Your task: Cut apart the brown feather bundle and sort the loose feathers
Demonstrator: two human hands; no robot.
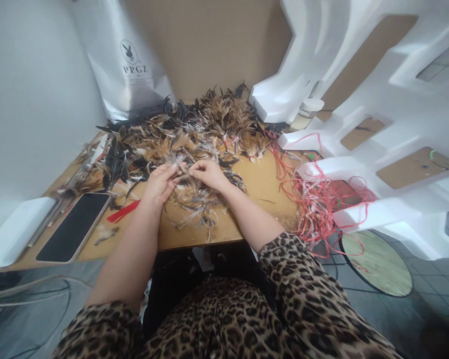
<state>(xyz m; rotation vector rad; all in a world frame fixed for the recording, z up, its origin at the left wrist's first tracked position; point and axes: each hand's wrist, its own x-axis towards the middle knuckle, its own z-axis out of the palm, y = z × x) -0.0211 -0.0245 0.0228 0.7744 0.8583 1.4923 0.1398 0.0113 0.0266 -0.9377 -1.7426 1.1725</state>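
My left hand (160, 180) is closed in a pinch on a small feather (178, 160) with a pale, fluffy base. Close beside it, my right hand (208, 173) has thumb and forefinger pressed together near the same feather; what lies between those fingertips is too small to make out. Both hands are over the near side of a heap of brown and black feathers (160, 137). Loose fluffy feathers (194, 204) lie on the table just below my hands. Under my left forearm, a red strip (123, 211) partly shows.
A phone (75, 227) and a white box (17, 232) lie at the left of the table (262, 179). Tangled red ribbons (318, 209) hang over its right edge beside white foam pieces (362, 214). A lidded jar (307, 113) and a silver bag (129, 85) stand behind.
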